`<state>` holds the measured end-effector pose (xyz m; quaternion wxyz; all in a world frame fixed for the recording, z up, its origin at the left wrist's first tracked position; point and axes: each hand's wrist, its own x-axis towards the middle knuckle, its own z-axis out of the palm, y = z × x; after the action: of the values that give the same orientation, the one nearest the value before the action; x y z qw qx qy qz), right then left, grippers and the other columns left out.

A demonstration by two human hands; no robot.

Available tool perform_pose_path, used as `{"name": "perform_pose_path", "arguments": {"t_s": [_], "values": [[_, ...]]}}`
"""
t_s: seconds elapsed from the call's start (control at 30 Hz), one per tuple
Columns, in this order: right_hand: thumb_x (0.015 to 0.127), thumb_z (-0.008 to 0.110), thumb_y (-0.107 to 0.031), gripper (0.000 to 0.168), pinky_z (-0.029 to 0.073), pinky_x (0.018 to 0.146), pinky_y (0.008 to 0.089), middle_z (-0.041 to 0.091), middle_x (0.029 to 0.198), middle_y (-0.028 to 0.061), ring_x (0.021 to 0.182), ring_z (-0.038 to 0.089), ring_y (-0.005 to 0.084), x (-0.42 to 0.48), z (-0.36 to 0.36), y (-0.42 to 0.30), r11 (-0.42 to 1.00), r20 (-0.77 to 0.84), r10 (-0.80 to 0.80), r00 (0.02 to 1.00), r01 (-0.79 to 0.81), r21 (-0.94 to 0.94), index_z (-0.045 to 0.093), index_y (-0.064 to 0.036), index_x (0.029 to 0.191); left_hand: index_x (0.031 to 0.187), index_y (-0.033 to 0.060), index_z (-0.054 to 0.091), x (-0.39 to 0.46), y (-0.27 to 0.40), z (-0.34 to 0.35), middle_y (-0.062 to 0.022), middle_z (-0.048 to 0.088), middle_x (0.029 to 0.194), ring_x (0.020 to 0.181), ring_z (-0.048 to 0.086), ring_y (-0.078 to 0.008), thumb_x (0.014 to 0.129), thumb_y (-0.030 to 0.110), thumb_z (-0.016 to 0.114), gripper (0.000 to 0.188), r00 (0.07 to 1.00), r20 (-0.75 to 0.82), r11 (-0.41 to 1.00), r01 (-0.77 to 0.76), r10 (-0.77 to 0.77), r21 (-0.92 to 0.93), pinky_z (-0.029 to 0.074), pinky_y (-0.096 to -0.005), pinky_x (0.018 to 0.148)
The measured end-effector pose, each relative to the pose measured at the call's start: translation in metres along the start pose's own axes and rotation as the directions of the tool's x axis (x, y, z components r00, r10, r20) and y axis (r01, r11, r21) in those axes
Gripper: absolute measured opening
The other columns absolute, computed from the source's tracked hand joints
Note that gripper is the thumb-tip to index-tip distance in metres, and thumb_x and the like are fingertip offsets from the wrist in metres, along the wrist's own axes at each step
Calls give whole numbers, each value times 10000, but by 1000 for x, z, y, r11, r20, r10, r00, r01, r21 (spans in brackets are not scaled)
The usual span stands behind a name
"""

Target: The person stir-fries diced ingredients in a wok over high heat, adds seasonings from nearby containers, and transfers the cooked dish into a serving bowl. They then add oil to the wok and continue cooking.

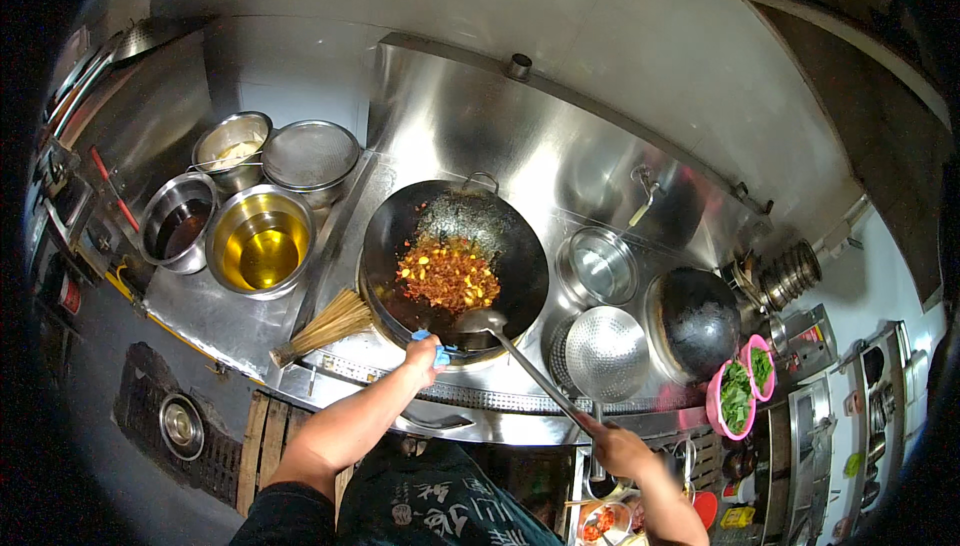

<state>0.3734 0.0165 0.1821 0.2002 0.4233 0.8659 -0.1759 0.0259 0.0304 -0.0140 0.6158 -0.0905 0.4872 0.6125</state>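
Note:
A large black wok sits on the steel range before me. In it lies a reddish-brown mix of chopped food with yellow pieces, near the wok's middle. My left hand grips the wok's near rim through a folded blue cloth. The long handle of a steel wok ladle is in my right hand, at the lower right. The ladle's bowl is inside the wok, on its near side, next to the food.
Left of the wok stand a steel pot of yellow oil, a pot of dark liquid and a fine sieve. A bamboo brush lies closer. To the right are a perforated skimmer, a water pot and pink baskets of greens.

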Motion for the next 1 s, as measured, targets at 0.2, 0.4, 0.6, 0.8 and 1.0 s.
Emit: {"name": "perform_pose_path", "arguments": {"t_s": [0.2, 0.4, 0.6, 0.8, 1.0], "values": [[757, 534, -57, 680, 472, 763, 490, 595, 932, 296, 840, 578, 450, 189, 58, -15, 968, -249, 68, 966, -3, 253, 301, -112, 1393, 866, 181, 494, -47, -18, -20, -1, 539, 656, 522, 523, -112, 873, 376, 586, 215, 988, 142, 980, 31, -60, 195, 345, -255, 415], [809, 532, -10, 660, 517, 641, 363, 621, 956, 213, 726, 638, 293, 240, 52, -69, 767, -629, 183, 756, 290, 573, 279, -117, 1408, 1145, 68, 512, -102, -44, -92, -98, 614, 964, 876, 605, -223, 957, 522, 199, 582, 898, 423, 993, 115, -119, 36, 501, -366, 755], [831, 545, 17, 652, 453, 897, 304, 551, 1197, 154, 1056, 571, 216, 176, 72, -64, 726, -474, -221, 852, 468, 503, 276, -84, 1417, 1280, 21, 452, -105, -57, -127, -154, 542, 1236, 1059, 559, -309, 915, 594, 73, 777, 886, 424, 981, 154, -189, 116, 440, -430, 901], [815, 595, -69, 686, 447, 905, 351, 553, 1219, 183, 1052, 584, 296, 152, 64, -41, 738, -377, -293, 879, 459, 495, 285, -150, 1421, 1301, -57, 413, -127, -42, -109, -165, 474, 1315, 1137, 510, -264, 949, 442, 157, 662, 778, 583, 972, 196, -236, 132, 367, -375, 998], [807, 484, -139, 649, 482, 694, 480, 611, 802, 270, 738, 593, 440, 228, 34, -42, 955, -333, 72, 940, 32, 296, 265, -184, 1416, 1321, 133, 469, -136, -38, -102, -50, 484, 1317, 1231, 418, -204, 932, 203, 444, 396, 577, 731, 759, -270, -365, 592, 277, -338, 1053]]}}
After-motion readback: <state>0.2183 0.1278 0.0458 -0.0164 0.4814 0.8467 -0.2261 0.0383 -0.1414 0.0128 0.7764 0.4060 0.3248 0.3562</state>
